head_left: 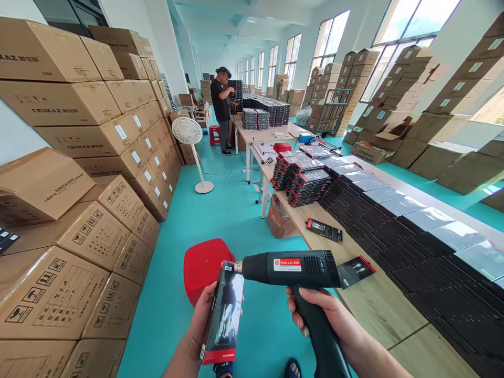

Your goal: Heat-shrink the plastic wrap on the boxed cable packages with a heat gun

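Note:
My left hand point(202, 310) is closed around a slim black and red product box point(225, 315) with a glossy front, held upright at a slight tilt. A dark heat gun point(291, 268) is gripped by its handle in my right hand point(323, 310). The gun's metal nozzle points left and meets or nearly meets the top edge of the box; I cannot tell whether they touch. On the wooden table point(394, 315) to the right lie a flat black box point(325, 230) and another box point(356, 270), partly behind the gun.
A red stool point(207, 262) stands just beyond the box. Cartons point(90, 252) are piled along the left, near a white fan point(188, 131). Long rows of black boxes point(433, 268) and red-edged stacks point(307, 181) cover the right table. A person point(223, 105) stands at a farther table.

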Demonstrator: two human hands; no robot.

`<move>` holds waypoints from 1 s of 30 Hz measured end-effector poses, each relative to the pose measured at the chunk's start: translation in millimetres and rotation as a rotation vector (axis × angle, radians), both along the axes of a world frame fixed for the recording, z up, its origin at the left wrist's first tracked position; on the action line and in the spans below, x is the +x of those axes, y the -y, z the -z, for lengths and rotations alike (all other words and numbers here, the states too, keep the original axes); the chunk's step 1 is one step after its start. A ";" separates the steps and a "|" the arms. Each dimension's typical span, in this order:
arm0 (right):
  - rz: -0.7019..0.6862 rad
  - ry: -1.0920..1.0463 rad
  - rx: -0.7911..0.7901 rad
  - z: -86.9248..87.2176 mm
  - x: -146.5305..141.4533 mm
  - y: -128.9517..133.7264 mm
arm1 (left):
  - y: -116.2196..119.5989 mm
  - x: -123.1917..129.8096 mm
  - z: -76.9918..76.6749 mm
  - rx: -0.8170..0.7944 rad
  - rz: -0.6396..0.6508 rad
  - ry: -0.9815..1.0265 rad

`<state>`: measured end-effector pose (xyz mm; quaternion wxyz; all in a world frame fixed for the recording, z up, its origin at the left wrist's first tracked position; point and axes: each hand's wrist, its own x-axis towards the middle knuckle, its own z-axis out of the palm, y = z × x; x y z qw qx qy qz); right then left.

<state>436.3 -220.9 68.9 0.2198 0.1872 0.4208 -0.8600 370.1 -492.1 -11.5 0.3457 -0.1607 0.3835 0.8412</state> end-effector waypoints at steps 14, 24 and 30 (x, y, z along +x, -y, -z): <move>-0.691 -0.267 0.531 -56.5 -4.5 14.6 | -2.6 -0.4 -3.9 -0.081 -0.235 0.073; -0.711 -0.444 0.636 -76.8 -10.5 26.0 | -2.5 -3.8 -12.1 -0.102 -0.256 0.054; -0.745 -0.510 0.596 -81.7 -11.4 28.2 | 0.3 -3.4 -9.6 -0.102 -0.210 0.067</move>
